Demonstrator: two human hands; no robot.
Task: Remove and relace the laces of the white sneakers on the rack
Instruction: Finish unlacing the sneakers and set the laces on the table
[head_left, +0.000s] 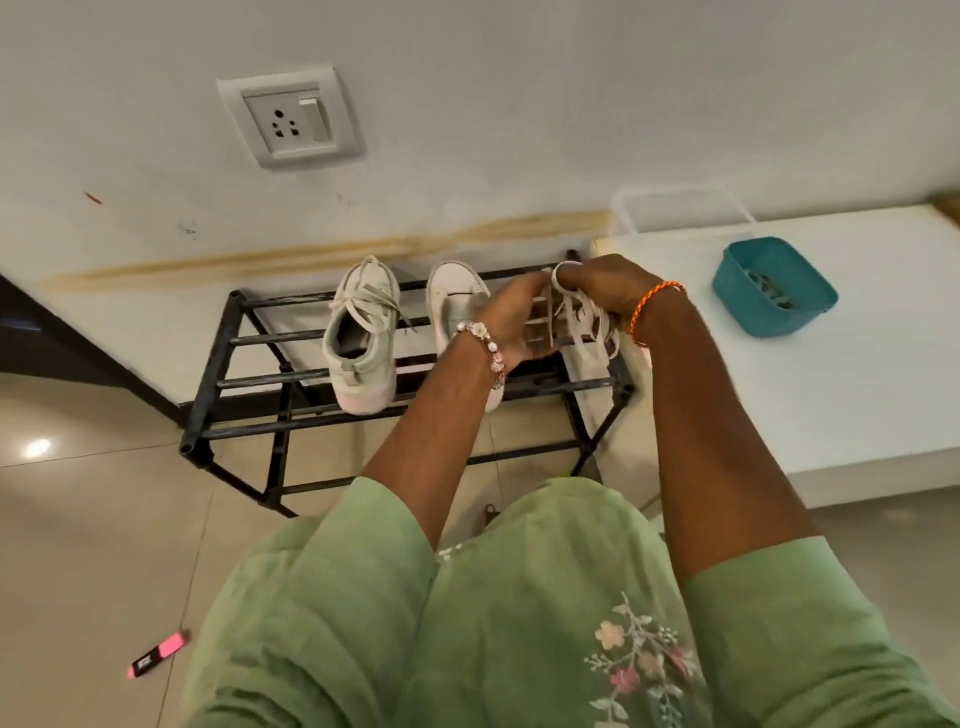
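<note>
- My left hand (519, 325) and right hand (605, 291) meet just right of the frame's centre, over the white sneaker (589, 364) at the right end of the black rack (228, 332).
- My left fingers (527, 291) are curled and pinching the lace (576, 312) near its upper end; my right fingers are bent round a loop of the same lace, though their tips are hidden.
- Two more sneakers stand on the rack left of my hands: a laced sneaker (361, 338) left of centre, and a bare-fronted sneaker (457, 306) touching my left wrist.
- The lace looks flat, soft and light; I judge it will flop and twist, so I should hold it close to the tip, where it is stiffest for threading.
- The shoe seems light enough to shift when tugged, so one hand should steady its upper beside the eyelets.
</note>
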